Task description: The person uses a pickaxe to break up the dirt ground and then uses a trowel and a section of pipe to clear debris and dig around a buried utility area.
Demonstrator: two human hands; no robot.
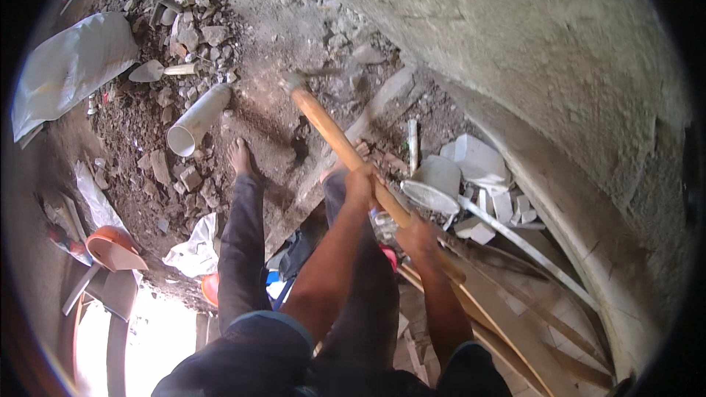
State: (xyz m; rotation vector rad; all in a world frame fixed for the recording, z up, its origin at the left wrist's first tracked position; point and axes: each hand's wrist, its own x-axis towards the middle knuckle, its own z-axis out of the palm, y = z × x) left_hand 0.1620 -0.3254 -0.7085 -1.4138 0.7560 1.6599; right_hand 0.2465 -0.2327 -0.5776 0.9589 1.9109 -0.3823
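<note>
So you had both fists wrapped round the wooden handle (327,125) of that pick, left hand (360,184) further up towards the head, right hand (418,237) nearer the butt. The blurry pick head (296,79) was at about 11 o'clock from mid-view, over dirt and rubble (265,66). What worried me was your bare left foot (239,156) at 9 o'clock, plus the right foot (362,148), partly hidden, near the handle just above centre. If the tip hit a buried stone and skipped sideways, I reckon your toes would've paid first. A loose grip could've let the shaft twist too, and a wide swing might've cracked the white pipe (206,112) near 10 or clipped the rough wall (471,0) towards 1.

Containers: the pale bucket (434,175) at 3 o'clock sat tilted, and I couldn't tell if anything was inside. The white sack (73,66), near 10 and beyond the pipe, kept its filling hidden, if it had any. An orange bowl-like thing (114,246) sat between 8 and 9, nothing in it I could make out.
</note>
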